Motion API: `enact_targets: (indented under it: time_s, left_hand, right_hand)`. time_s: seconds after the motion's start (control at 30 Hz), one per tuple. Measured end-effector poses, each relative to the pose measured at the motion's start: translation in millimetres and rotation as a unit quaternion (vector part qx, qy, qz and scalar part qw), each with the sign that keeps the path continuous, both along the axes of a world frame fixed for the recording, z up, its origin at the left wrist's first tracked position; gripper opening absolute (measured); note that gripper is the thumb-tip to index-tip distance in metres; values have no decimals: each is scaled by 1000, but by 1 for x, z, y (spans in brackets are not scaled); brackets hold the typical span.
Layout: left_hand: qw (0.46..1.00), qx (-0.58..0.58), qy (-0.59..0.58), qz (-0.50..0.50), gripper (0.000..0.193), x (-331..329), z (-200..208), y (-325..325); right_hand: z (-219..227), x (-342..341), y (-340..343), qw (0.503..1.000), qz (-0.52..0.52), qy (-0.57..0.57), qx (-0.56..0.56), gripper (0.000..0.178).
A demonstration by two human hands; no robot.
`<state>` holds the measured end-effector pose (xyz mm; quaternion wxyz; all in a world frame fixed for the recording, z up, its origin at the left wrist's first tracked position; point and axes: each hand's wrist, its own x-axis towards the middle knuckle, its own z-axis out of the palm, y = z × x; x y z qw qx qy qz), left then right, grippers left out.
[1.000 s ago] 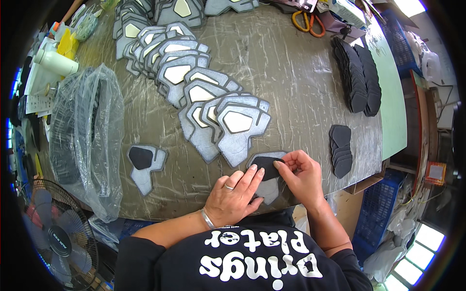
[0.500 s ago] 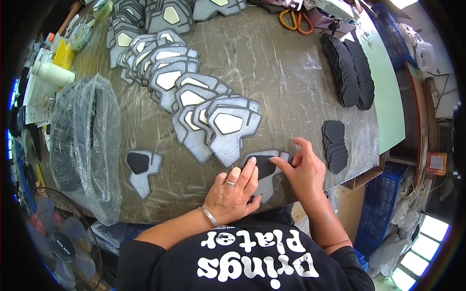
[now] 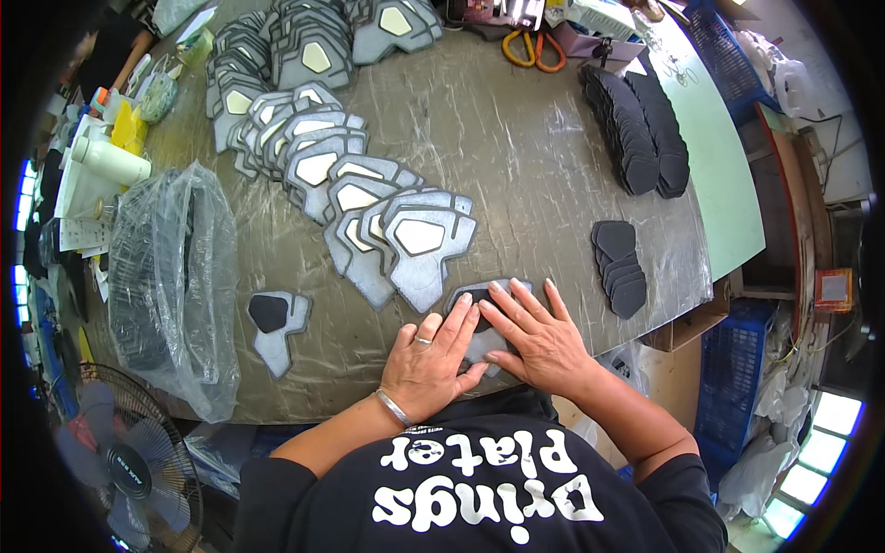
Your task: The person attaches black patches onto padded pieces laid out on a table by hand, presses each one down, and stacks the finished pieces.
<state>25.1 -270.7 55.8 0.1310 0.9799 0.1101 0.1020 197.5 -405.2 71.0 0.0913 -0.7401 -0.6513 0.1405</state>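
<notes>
Both hands lie flat on a grey shaped panel (image 3: 478, 347) near the table's front edge. Its black patch (image 3: 481, 324) shows only in part between my fingers. My left hand (image 3: 426, 367) rests along the panel's left side, fingers stretched out, with a ring and a bracelet on that arm. Over the right part my right hand (image 3: 533, 337) spreads its fingers, palm down. Neither hand grips anything. To the left lies a similar grey panel (image 3: 273, 352) with a black patch (image 3: 268, 313) on it. Beyond my hands, a fanned row of grey panels (image 3: 422, 276) shows cream-coloured centres.
Small black patches (image 3: 627, 295) lie overlapped at the right, with longer rows (image 3: 619, 138) behind. A clear plastic bag (image 3: 210, 304) of dark pieces and a fan (image 3: 129, 470) are on the left. Orange-handled scissors (image 3: 550, 53) and a pale bottle (image 3: 111, 160) sit farther back.
My right hand has gone from a raised thumb-edge touch on the black patch to lying flat over the panel with fingers spread. My left hand stays on the panel; the view has shifted slightly.
</notes>
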Motion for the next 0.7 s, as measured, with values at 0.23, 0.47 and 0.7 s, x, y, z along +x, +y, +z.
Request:
enact_targets:
  time_s: [0.23,0.47,0.7]
  left_hand:
    - [999,25,6,32,70,-1,3,-7]
    - [999,41,-17,4,58,-12,-1,-9]
    - [999,43,-9,9,57,-11,0,-10]
  right_hand:
    - [7,-14,-19,999,-9,-36,35,50]
    - [3,-17,-8,993,-26,-60,93,39]
    - [-4,-15,-5,990,-6,-54,130,36]
